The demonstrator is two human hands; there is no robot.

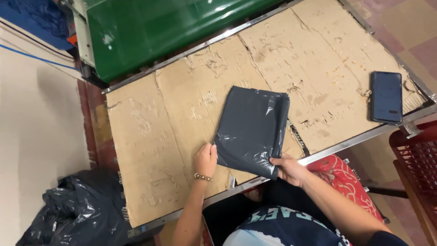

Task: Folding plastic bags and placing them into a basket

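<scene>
Hands on a grey poly bag (252,130) flat on the cardboard (150,136): left hand (205,159) pinches its near-left corner, right hand (289,168) grips the near-right one, looks mid-flattening, so next probably needs a steady pull outward.

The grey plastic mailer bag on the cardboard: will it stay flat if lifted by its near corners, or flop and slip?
The grey mailer bag will probably sag: its glossy film is creased and wrinkled. It looks slippery, judging by the sheen. It seems light, since the left hand and right hand pinch only its corners.
</scene>
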